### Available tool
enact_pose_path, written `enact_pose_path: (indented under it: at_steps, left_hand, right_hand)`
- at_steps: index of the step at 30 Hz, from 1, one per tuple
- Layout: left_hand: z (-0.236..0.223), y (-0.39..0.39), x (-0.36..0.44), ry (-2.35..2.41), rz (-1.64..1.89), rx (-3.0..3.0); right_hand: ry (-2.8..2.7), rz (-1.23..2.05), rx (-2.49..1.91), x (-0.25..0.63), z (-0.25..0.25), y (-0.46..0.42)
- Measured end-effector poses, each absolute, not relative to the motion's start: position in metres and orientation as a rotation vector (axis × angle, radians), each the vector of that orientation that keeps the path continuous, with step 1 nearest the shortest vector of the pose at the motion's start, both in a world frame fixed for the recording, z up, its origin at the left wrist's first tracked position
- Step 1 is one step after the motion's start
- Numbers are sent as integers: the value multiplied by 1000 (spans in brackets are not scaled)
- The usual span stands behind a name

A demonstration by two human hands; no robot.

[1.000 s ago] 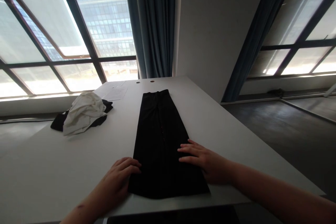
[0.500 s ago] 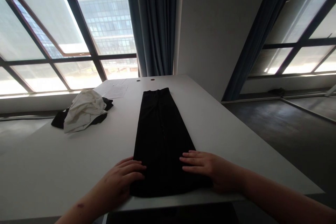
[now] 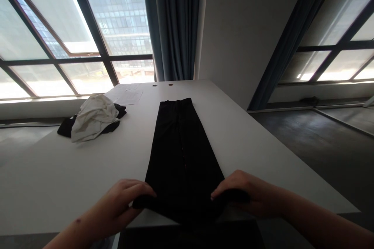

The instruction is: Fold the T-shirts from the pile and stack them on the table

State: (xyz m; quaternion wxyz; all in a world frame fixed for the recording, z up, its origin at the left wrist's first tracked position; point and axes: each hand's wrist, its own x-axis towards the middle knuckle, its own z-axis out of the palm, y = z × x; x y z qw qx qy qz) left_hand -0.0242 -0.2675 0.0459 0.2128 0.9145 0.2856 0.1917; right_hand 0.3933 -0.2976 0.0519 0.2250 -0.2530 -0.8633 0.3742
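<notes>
A long black garment [image 3: 181,144] lies flat in front of me, narrow at its far end and wider toward me. A seam or slit runs down its middle; the dark cloth hides whether it is a skirt or folded trousers. My left hand [image 3: 125,200] is closed on its near left corner, thumb below and fingers above. Opposite, my right hand [image 3: 245,192] pinches the near right corner, some fingers hidden behind the cloth. Both corners are lifted off the table, while the near edge sags between them.
The white table [image 3: 248,151] carries a crumpled white cloth [image 3: 95,118] on top of a black one [image 3: 66,127] at the left. Papers [image 3: 127,95] lie at the far left. Behind stand a blue curtain [image 3: 177,23] and windows [image 3: 122,15].
My hands lay flat on the garment before. Now they have moved to its near corners, closed on them and raised them, so the near edge curls up at both sides.
</notes>
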Motion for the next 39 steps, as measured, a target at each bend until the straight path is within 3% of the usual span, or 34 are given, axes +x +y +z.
enact_pose_path:
  at_steps: [6, 11, 22, 33, 39]
  left_hand:
    - [64, -219, -11, 1095, 657, 2258]
    - [50, -155, 4, 1227, 574, 2168]
    - [-1, -110, 8, 1470, 530, 2409]
    - [-15, -86, 5, 1558, 605, 2467]
    - [-18, -36, 16, 1506, 515, 2493]
  right_hand:
    - [-2026, 1226, -1070, 402, 56, -242]
    - [-1764, 1320, -1331, 396, 34, -171]
    - [-2087, 390, -1717, 395, -2, -142]
    - [-2107, -57, -1782, 404, -25, -124]
    - [-2249, 52, -1738, 414, -33, -77]
